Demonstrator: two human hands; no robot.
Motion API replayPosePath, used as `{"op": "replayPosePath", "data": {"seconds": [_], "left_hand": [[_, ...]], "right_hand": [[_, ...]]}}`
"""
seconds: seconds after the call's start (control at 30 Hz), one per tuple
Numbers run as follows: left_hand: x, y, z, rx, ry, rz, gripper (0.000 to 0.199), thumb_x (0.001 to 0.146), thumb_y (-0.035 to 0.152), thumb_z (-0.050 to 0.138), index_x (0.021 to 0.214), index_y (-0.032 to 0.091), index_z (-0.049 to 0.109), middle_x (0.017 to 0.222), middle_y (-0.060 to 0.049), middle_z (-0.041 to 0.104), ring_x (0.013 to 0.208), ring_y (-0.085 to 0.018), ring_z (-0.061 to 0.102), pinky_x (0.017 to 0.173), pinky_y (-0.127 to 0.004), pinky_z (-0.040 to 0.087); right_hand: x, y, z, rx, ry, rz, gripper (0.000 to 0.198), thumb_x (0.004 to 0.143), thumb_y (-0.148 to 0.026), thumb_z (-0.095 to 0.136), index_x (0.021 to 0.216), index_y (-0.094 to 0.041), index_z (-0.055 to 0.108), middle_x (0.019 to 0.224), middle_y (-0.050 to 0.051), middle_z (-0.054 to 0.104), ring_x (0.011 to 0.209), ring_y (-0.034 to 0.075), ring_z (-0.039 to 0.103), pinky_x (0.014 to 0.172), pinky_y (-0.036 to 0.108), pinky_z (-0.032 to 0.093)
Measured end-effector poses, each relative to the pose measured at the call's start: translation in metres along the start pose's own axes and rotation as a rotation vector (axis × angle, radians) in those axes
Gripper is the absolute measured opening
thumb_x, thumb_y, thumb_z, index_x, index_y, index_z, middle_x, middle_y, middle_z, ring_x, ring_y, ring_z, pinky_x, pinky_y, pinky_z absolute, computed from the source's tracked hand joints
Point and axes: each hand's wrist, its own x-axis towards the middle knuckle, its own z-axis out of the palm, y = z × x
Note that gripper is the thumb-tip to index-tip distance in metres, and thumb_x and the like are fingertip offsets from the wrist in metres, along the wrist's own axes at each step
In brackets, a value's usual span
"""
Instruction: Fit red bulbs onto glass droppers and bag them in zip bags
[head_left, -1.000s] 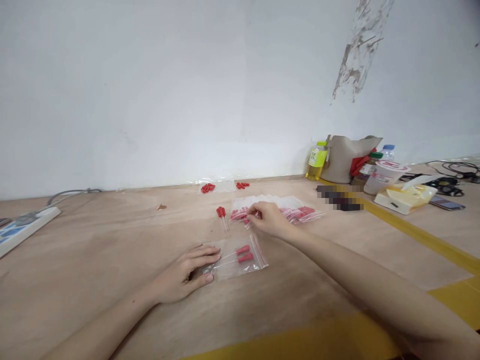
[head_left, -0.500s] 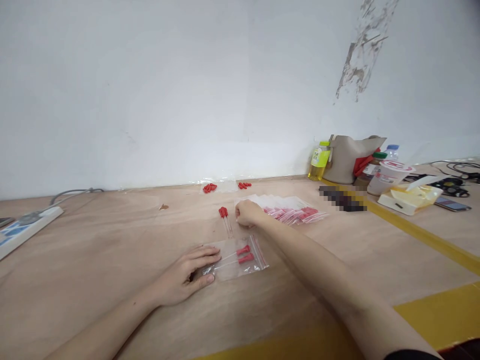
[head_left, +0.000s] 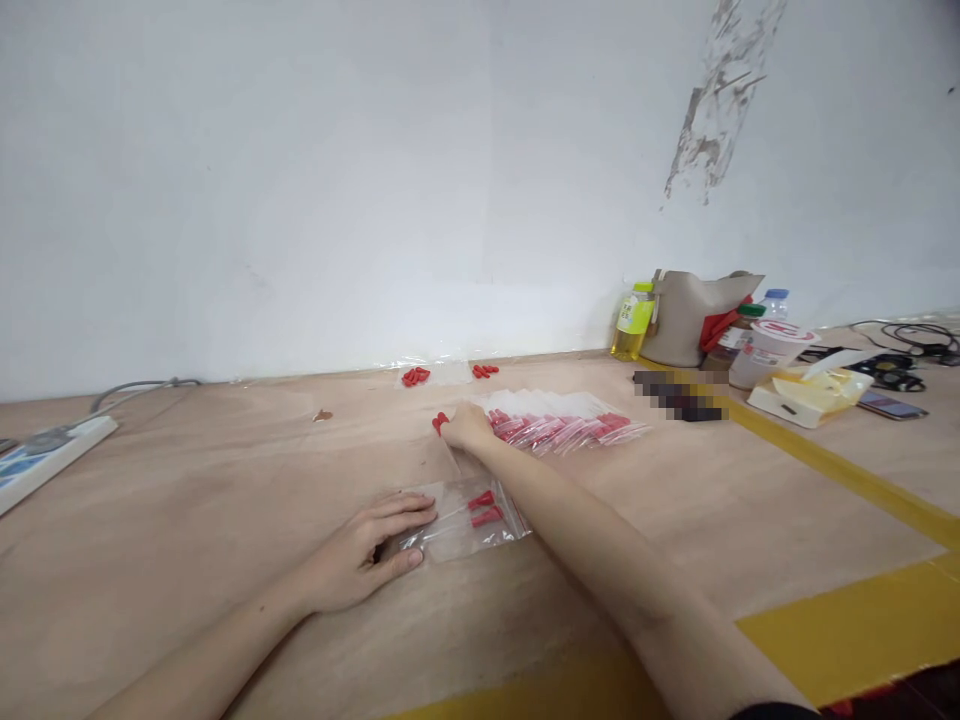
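Observation:
A clear zip bag (head_left: 450, 545) lies flat on the table, with two red-bulbed droppers (head_left: 486, 516) inside, their bulbs toward the zip end. My left hand (head_left: 364, 545) rests at the bag's left end, its fingers stretched over the edge and the thumb apart. Beyond the bag, my right hand (head_left: 466, 428) has its fingers closed at loose droppers (head_left: 440, 423). Their red bulbs stick out to the left of the fingers, and the hand hides part of their stems. Just right of that hand, filled zip bags (head_left: 562, 430) overlap in a fanned row.
Red bulbs (head_left: 415, 377) lie on clear plastic near the wall, with more red bulbs (head_left: 485, 371) beside them. A power strip (head_left: 67, 455) is at far left. On the right are a yellow bottle (head_left: 632, 322), a grey bag (head_left: 679, 320), a cup (head_left: 769, 352) and a tissue pack (head_left: 810, 392).
My right hand has moved left from beside the filled bags to the loose droppers, and its fingers are now on them. My left hand stays on the bag.

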Motion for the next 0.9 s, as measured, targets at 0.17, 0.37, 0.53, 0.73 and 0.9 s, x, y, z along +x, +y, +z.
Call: {"op": "replayPosePath", "data": {"seconds": [0.17, 0.37, 0.53, 0.73, 0.9], "left_hand": [[-0.001, 0.001, -0.001, -0.016, 0.005, -0.009, 0.039, 0.085, 0.035, 0.047, 0.123, 0.027, 0.047, 0.131, -0.004, 0.043, 0.123, -0.022, 0.036, 0.102, -0.041, 0.032], [0.0, 0.0, 0.0, -0.031, 0.022, 0.002, 0.039, 0.085, 0.035, 0.047, 0.123, 0.027, 0.047, 0.131, -0.004, 0.044, 0.122, -0.023, 0.037, 0.101, -0.042, 0.033], [0.0, 0.0, 0.0, -0.024, 0.022, 0.0, 0.039, 0.085, 0.035, 0.047, 0.123, 0.028, 0.047, 0.131, -0.003, 0.044, 0.122, -0.023, 0.037, 0.101, -0.042, 0.033], [-0.001, 0.0, 0.001, -0.024, 0.013, -0.018, 0.039, 0.085, 0.035, 0.047, 0.123, 0.028, 0.047, 0.132, -0.003, 0.043, 0.123, -0.022, 0.036, 0.102, -0.04, 0.032], [-0.001, 0.0, 0.001, -0.02, 0.013, -0.013, 0.04, 0.085, 0.036, 0.046, 0.124, 0.028, 0.046, 0.132, -0.003, 0.042, 0.123, -0.022, 0.036, 0.101, -0.04, 0.032]], "right_hand": [[-0.009, 0.015, -0.026, 0.245, -0.008, -0.058, 0.017, 0.07, -0.023, 0.05, 0.081, -0.014, 0.06, 0.071, 0.005, 0.065, 0.063, 0.015, 0.06, 0.055, 0.022, 0.044], [-0.058, 0.08, -0.071, 0.782, 0.156, -0.149, 0.052, 0.071, -0.031, 0.05, 0.118, -0.018, 0.03, 0.057, -0.008, 0.054, 0.046, 0.008, 0.049, 0.046, 0.02, 0.04], [-0.087, 0.11, -0.071, 0.961, 0.213, -0.026, 0.051, 0.065, -0.033, 0.056, 0.107, -0.021, 0.03, 0.057, -0.008, 0.052, 0.049, 0.011, 0.054, 0.05, 0.024, 0.045], [-0.095, 0.1, -0.063, 1.053, 0.132, 0.048, 0.047, 0.064, -0.029, 0.059, 0.099, -0.023, 0.029, 0.06, -0.008, 0.053, 0.051, 0.011, 0.058, 0.053, 0.025, 0.048], [-0.107, 0.099, -0.063, 1.085, 0.045, 0.1, 0.04, 0.067, -0.028, 0.057, 0.097, -0.024, 0.03, 0.064, -0.006, 0.057, 0.054, 0.011, 0.06, 0.055, 0.025, 0.049]]}}
